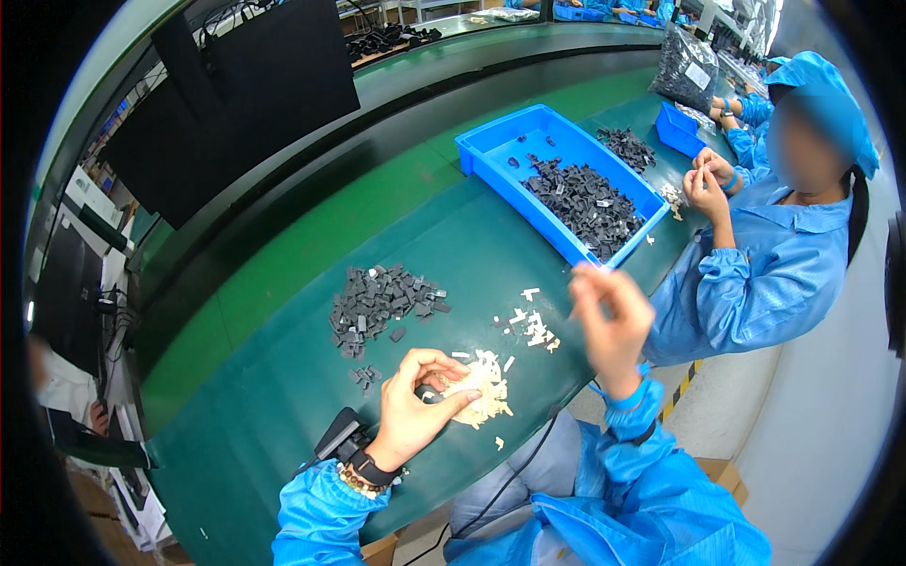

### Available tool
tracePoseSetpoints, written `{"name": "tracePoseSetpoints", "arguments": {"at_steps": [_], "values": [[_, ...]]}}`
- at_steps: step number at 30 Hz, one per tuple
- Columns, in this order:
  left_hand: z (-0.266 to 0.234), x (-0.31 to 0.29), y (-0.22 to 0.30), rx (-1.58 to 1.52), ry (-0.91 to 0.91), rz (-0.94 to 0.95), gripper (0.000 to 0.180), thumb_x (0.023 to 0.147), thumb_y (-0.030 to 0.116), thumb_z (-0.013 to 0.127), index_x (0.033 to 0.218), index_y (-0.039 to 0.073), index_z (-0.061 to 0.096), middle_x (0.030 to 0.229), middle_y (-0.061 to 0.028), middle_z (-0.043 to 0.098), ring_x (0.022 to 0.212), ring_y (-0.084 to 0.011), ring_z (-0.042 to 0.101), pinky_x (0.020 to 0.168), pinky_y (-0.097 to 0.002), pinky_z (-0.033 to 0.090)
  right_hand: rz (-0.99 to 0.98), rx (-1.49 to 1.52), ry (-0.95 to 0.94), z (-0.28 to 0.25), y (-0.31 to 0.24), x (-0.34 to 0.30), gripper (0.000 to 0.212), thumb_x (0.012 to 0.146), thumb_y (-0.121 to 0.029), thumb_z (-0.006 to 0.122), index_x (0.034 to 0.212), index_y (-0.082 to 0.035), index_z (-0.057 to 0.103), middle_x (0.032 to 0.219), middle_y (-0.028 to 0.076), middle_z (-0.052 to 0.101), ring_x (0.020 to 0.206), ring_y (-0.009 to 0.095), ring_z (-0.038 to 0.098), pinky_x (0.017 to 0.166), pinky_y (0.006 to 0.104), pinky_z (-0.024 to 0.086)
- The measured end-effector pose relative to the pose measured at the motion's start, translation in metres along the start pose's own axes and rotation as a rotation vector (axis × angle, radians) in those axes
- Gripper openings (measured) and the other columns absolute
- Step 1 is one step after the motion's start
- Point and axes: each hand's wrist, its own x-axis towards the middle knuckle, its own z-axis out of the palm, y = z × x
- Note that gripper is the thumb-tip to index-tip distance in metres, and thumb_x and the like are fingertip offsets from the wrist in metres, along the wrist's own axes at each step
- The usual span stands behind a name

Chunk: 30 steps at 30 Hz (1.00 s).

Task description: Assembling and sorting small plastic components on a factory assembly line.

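Observation:
My left hand [415,407] rests at the near edge of a pile of small cream-coloured strips [489,391], its thumb and curved fingers apart. A dark spot shows between them; whether it is a piece or shadow I cannot make out. Raised over the bench's near edge, my right hand [615,325] is smeared by motion, its fingers bent, and anything in them is hidden by the blur. Beyond my left hand lies a heap of small dark grey pieces [377,304], with a smaller group of them [364,379] closer by. Scattered cream scraps [536,330] lie left of my right hand.
A blue bin [491,168] of dark pieces stands on the green bench [283,377] ahead to the right. A co-worker [783,245] in blue sits at the right, hands together near a small blue tray [678,132]. A black panel [255,104] rises at the far left.

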Motion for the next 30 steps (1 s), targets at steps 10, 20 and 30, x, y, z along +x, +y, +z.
{"name": "tracePoseSetpoints", "arguments": {"at_steps": [10,20,30], "values": [[-0.002,0.002,0.000,0.035,0.003,-0.014,0.033,0.083,0.006,0.082,0.107,0.005,0.060,0.098,-0.0054,0.072,0.089,-0.0101,0.068,0.074,-0.0238,0.052,-0.141,-0.248,-0.619,0.003,-0.018,0.032,0.016,0.082,-0.008,0.075,0.097,-0.008,0.069,0.086,0.008,0.059,0.081,0.026,0.065,0.069,0.0368,0.051],[0.008,0.002,-0.009,-0.106,-0.104,0.077,0.028,0.091,0.015,0.075,0.109,0.006,0.056,0.089,0.0009,0.068,0.076,-0.0063,0.061,0.066,-0.0228,0.049,-0.238,-0.364,-0.772,0.009,0.007,0.023,0.023,0.067,0.005,0.074,0.083,-0.002,0.059,0.084,0.013,0.056,0.084,0.034,0.059,0.072,0.0431,0.047],[0.001,0.002,-0.005,-0.129,-0.089,0.064,0.025,0.090,0.012,0.073,0.103,0.006,0.053,0.085,-0.0013,0.069,0.068,-0.0046,0.057,0.061,-0.0226,0.046,-0.196,-0.344,-0.826,0.020,0.025,0.021,0.021,0.068,0.011,0.069,0.080,0.002,0.054,0.084,0.014,0.051,0.080,0.033,0.055,0.072,0.0414,0.045]]}}
